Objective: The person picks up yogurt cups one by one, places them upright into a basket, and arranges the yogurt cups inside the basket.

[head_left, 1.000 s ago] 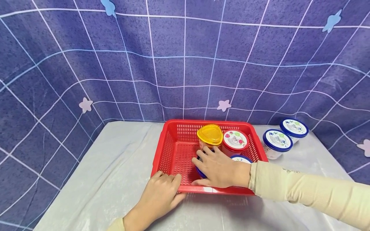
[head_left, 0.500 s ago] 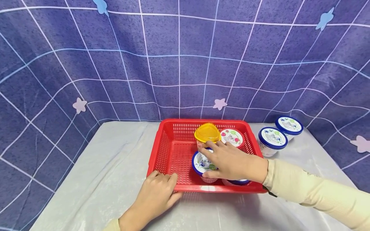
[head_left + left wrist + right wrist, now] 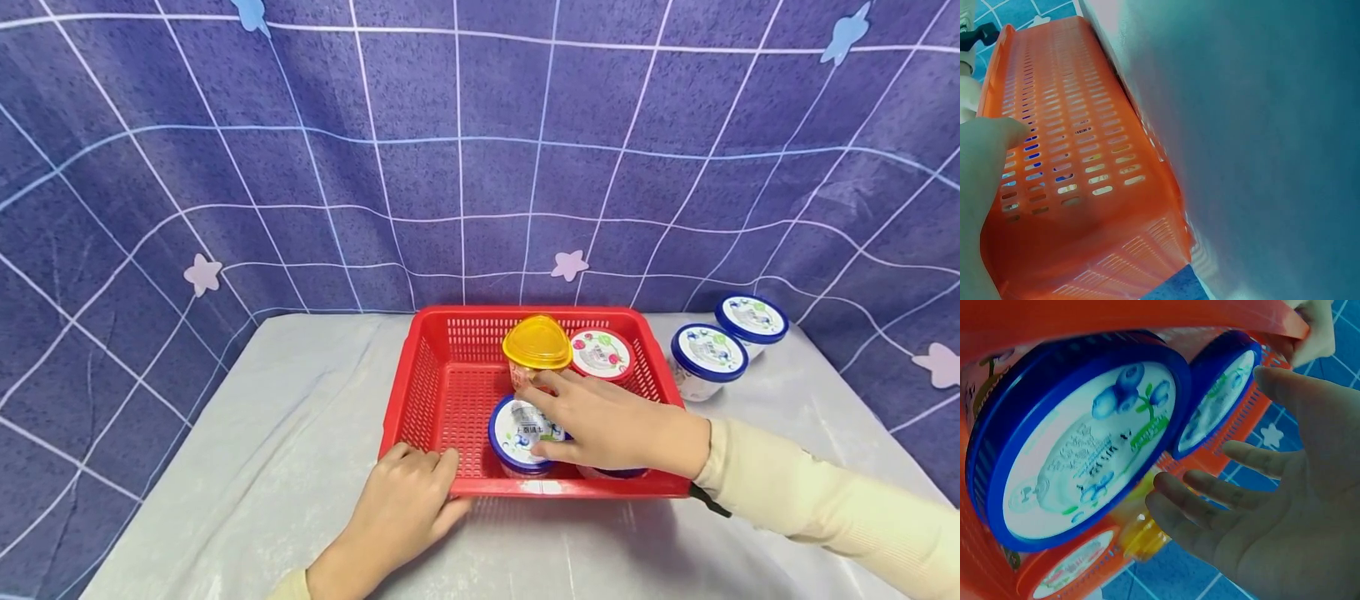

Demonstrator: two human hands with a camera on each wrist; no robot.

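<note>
My left hand [image 3: 401,496] grips the front left rim of a red perforated plastic basket [image 3: 465,312], thumb against the outer wall in the left wrist view. Inside the basket, a blue-lidded cup with blueberry pictures [image 3: 517,429] stands upright at the front. My right hand [image 3: 618,421] hovers over the basket beside this cup, fingers spread and holding nothing in the right wrist view. Beneath it a second blue-lidded cup [image 3: 1097,450] is mostly hidden in the head view. Behind them are a yellow-lidded cup [image 3: 537,342] and a red-lidded cup [image 3: 602,353].
Two more blue-lidded cups [image 3: 708,350] [image 3: 752,317] stand on the table just right of the basket. A white cloth [image 3: 300,400] covers the table. A purple-blue grid-patterned curtain [image 3: 420,167] hangs along the back and sides.
My right hand has drawn off the front blue-lidded cup toward the right, uncovering most of its lid. The left hand keeps its grip on the basket rim.
</note>
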